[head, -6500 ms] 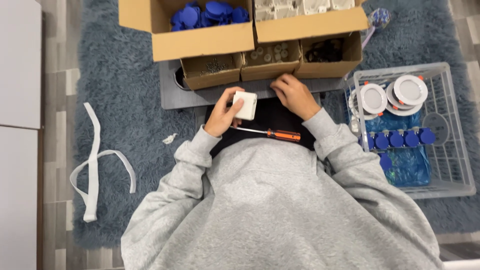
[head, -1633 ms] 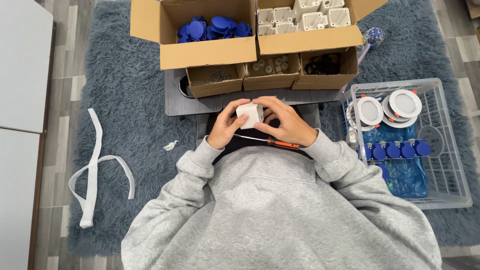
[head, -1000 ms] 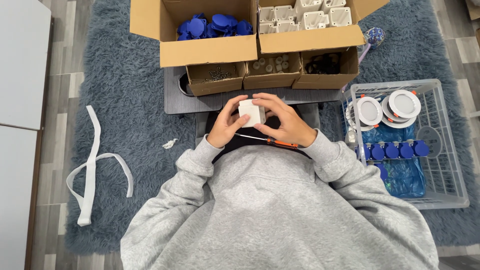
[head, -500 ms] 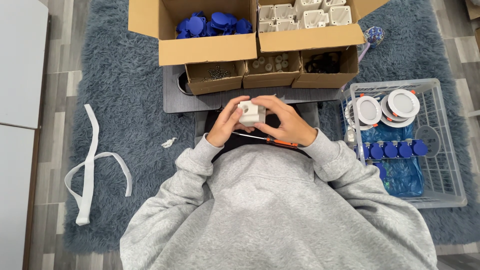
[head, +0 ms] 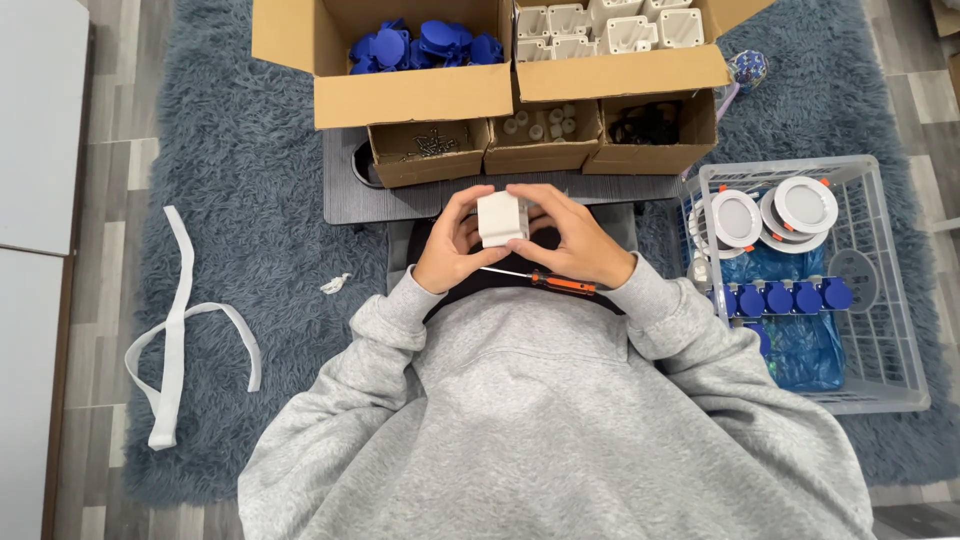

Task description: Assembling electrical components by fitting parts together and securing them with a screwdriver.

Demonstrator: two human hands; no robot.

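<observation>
A small white plastic box (head: pixel 502 218) is held between both hands just in front of my chest. My left hand (head: pixel 450 245) grips its left side with fingers curled over the top. My right hand (head: pixel 572 238) cups its right side. An orange-handled screwdriver (head: pixel 553 283) lies under my right hand on the dark lap surface. Grey sleeves cover both arms.
Beyond the hands is a dark tray table (head: pixel 345 195) bearing cardboard boxes: blue caps (head: pixel 420 45), white housings (head: pixel 600 25), screws (head: pixel 428 147), small white parts (head: pixel 540 125), black rings (head: pixel 648 122). A wire basket (head: pixel 900 300) at the right holds round white lamps and blue parts. A white strap (head: pixel 180 320) lies on the blue rug.
Since the earliest frame my right hand has joined my left on the white box and lifted it off the lap. Over the last second the hands only shift slightly around it.
</observation>
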